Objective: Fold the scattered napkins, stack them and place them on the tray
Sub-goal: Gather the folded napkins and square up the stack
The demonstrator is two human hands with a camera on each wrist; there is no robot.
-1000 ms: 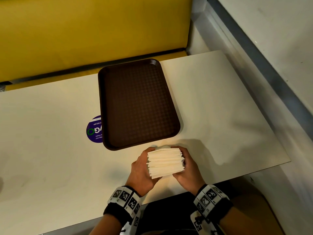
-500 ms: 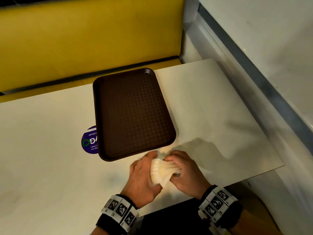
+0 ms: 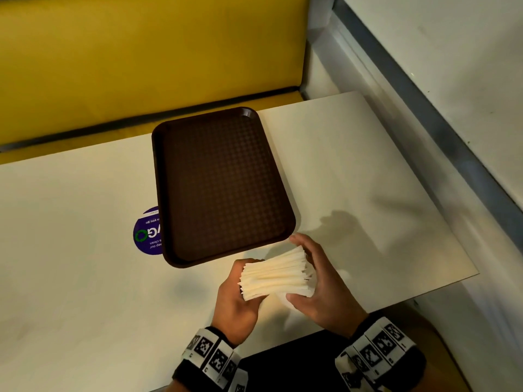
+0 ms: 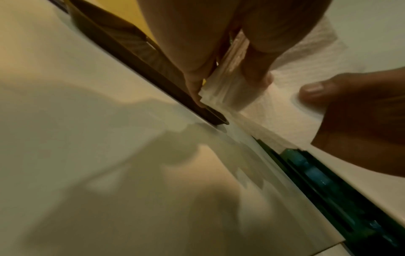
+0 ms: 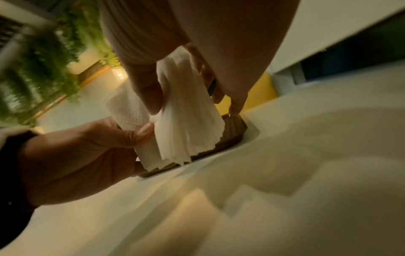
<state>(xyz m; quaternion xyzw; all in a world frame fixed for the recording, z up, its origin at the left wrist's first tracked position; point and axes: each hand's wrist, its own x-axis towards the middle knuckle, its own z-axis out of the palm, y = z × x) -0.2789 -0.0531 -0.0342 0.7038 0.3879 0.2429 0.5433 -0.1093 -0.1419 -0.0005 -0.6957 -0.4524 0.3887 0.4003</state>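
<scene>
While both hands (image 3: pixel 237 301) (image 3: pixel 325 292) grip the napkin stack (image 3: pixel 276 274) beside the tray (image 3: pixel 223 185); wrist views alone show thumbs clamping it.

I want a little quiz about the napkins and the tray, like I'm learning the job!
1. True or false: the stack of napkins already lies on the brown tray.
2. Which holds the stack? A) only the left hand B) only the right hand C) both hands
3. Fill in: the purple round sticker on the table is partly hidden under the ____.

Key
1. False: the stack is in the hands, just in front of the tray's near edge, and nothing lies on the tray.
2. C: one hand grips each end.
3. tray
</scene>
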